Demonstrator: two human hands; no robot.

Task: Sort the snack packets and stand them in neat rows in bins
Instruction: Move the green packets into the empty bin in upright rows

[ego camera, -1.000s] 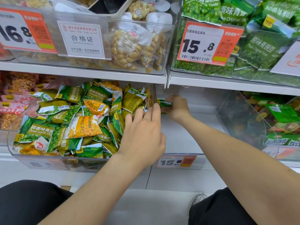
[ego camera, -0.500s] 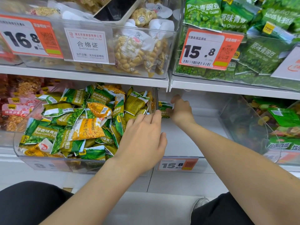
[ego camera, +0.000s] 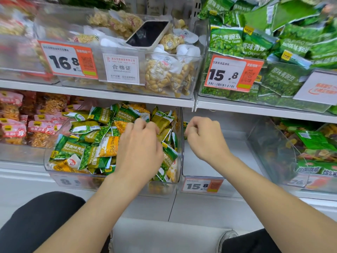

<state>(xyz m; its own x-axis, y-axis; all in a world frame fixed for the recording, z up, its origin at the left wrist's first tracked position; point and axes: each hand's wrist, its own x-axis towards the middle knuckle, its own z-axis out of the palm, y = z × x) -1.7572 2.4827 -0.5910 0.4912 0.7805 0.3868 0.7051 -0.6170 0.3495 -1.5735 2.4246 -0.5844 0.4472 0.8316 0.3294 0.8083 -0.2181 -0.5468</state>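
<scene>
half a second ago our left hand (ego camera: 140, 148) lay with straight fingers over the mixed bin (ego camera: 76, 179). now its fingers (ego camera: 135, 126) have curled down into the heap of packets (ego camera: 94, 147), where green garlic-pea ones are jumbled with yellow ones. we cannot tell whether they have closed on one, since the hand covers them. our right hand (ego camera: 204, 137) stays where it was, inside the near-empty bin (ego camera: 218, 161), with its fingers curled and pinching the green packet (ego camera: 185, 128). that packet stands against the bin's left wall, towards the back, just beside the heap next door. we judge that the first packet of a row is being steadied while the left hand digs for the next green one. the sorting has barely begun: nearly everything still lies every way in the mixed bin.
</scene>
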